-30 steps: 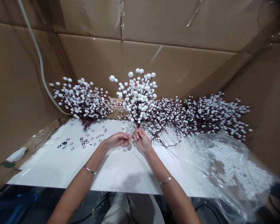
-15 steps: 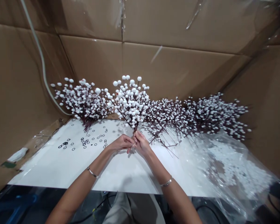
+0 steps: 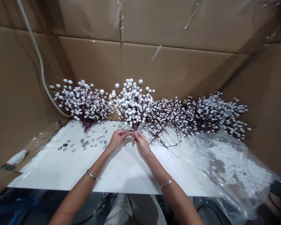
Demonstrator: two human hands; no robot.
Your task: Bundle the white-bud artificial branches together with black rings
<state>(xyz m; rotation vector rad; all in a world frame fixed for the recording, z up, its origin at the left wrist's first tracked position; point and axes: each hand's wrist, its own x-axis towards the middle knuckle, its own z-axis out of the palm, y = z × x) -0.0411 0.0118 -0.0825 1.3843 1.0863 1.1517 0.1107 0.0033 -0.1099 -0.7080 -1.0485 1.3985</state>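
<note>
A bunch of white berry stems (image 3: 133, 107) stands upright in front of me, its thin dark stems gathered at the bottom. Wrapped around the stem ends is my right hand (image 3: 141, 143), with its thumb and fingers pressed together. My left hand (image 3: 118, 139) is pinched closed at the left side of the same stems, its fingertips close to the right ones. Whatever thin thing it may pinch is too small to make out. Several small black rings (image 3: 84, 143) lie scattered on the white tabletop (image 3: 67, 172), to the left of my hands.
Another berry bunch (image 3: 84, 104) lies at the back left. Loose berry stems (image 3: 168, 117) and a larger pile (image 3: 220, 115) spread along the back right. A clear plastic bag (image 3: 241, 165) with white pieces covers the right corner. Cardboard walls (image 3: 178, 68) enclose the table; a pale cable (image 3: 41, 62) hangs left.
My left hand has moved up along the stems, and its fingers now point straight toward them. The bunch has turned and its berries spread slightly to the right. My right hand keeps its hold.
</note>
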